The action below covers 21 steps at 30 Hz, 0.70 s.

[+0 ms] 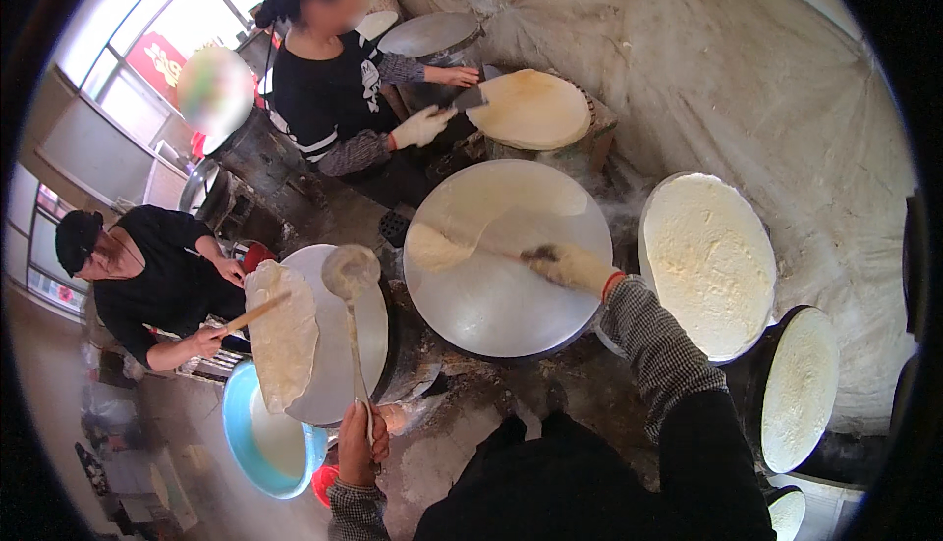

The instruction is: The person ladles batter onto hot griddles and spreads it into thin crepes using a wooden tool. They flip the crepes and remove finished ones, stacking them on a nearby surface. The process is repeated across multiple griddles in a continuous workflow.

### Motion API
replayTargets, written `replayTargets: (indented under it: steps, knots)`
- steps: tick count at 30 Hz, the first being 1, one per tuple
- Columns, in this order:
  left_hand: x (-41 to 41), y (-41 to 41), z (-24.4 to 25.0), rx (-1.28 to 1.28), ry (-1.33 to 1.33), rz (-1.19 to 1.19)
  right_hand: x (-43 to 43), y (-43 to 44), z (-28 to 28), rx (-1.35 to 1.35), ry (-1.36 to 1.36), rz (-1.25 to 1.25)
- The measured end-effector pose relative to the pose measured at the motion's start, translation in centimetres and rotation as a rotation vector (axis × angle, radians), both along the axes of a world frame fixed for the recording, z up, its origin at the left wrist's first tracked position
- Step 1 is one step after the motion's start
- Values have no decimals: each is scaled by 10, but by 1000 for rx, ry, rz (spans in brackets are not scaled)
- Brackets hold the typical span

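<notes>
My left hand (359, 444) grips the long handle of a ladle (351, 273). The ladle's batter-coated bowl is raised over the near side of the left griddle (357, 349). In a work glove, my right hand (571, 267) reaches over the round griddle (508, 323) in front of me. A thin-handled spreading tool (497, 252) is in its grip, blurred by motion. Left of the tool lies a pool of pale batter (440, 248), and a thin sheet of batter (508, 191) covers the griddle's far part.
A co-worker (158, 268) at left lifts a thin pancake (284, 327) with a wooden stick (258, 312). Another person (335, 91) holds a scraper (469, 99) at stacked pancakes (530, 110). Batter-covered rounds (707, 268) stand right. A blue basin (239, 438) holds pale liquid.
</notes>
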<state>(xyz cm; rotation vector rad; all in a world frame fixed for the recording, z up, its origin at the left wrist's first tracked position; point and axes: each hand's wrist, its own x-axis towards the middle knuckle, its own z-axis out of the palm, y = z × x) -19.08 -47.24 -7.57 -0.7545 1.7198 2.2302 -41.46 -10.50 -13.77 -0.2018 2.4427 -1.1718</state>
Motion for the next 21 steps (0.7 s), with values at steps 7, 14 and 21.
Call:
replayTargets:
  steps: [7, 14, 21]
  knots:
    - [36, 7, 9, -20, -35, 110, 19, 66, 13, -148, -239, -17]
    - [38, 28, 6, -2, -95, 108, 18, 55, 12, -90, -244, 126]
    - [68, 44, 12, 14, -105, 171, -13, 67, 4, -52, -56, 141]
